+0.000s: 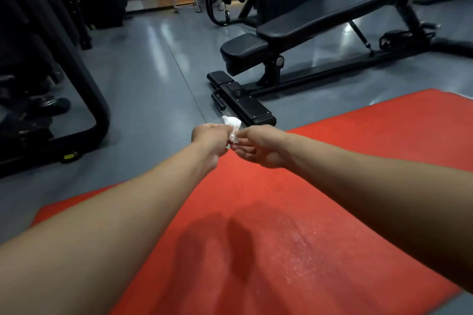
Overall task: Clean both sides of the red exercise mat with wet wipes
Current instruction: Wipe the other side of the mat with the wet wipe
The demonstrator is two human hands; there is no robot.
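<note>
The red exercise mat (320,186) lies flat on the grey floor and fills the lower right of the head view, with a wet sheen on its near right part. Both my arms reach forward above its far edge. A small crumpled white wet wipe (232,125) sits between my hands. My left hand (210,137) grips it from the left with curled fingers. My right hand (258,146) pinches it from the right. Most of the wipe is hidden inside the two hands.
A black adjustable weight bench (294,33) stands just beyond the mat, its base foot (243,102) close to the mat's far edge. A dark machine frame (84,100) stands at the left. Grey floor (153,71) stretches between them toward the back.
</note>
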